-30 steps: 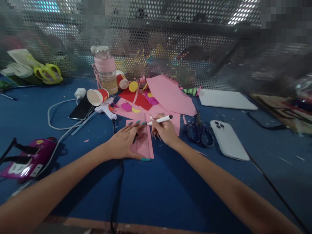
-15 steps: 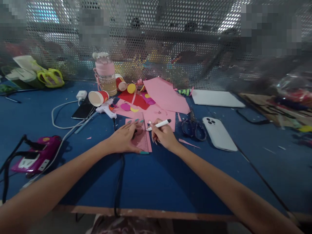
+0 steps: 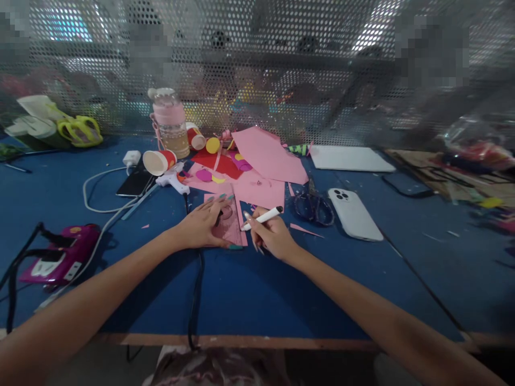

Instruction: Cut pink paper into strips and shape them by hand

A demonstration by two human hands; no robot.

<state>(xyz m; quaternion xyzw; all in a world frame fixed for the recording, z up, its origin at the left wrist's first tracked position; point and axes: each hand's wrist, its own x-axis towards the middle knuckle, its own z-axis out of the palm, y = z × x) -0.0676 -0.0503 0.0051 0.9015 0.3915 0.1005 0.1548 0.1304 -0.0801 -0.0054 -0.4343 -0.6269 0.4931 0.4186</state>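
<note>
Pink paper, a small card, is lying just to the right and near side of the glue gun, with a clear ruler resting on it. Compared with a second ago, the pen is standing with its tip farther down the ruler's right edge, toward the near end; the right hand is closing its fingers around it. The left hand is staying spread, holding nothing in its grasp and pressing ruler and card flat. More of the table's near edge is showing now. That left hand is covering much of the card, and something dark beside its fingers is too small to make out. Left of the glue gun, a cup and a cable are partly hiding a black phone. Blue is covering the table; scissors and a white phone are lying well right of the glue gun, while a bottle is standing behind it. Farther behind, a perforated metal screen is blurring the shapes beyond.
</note>
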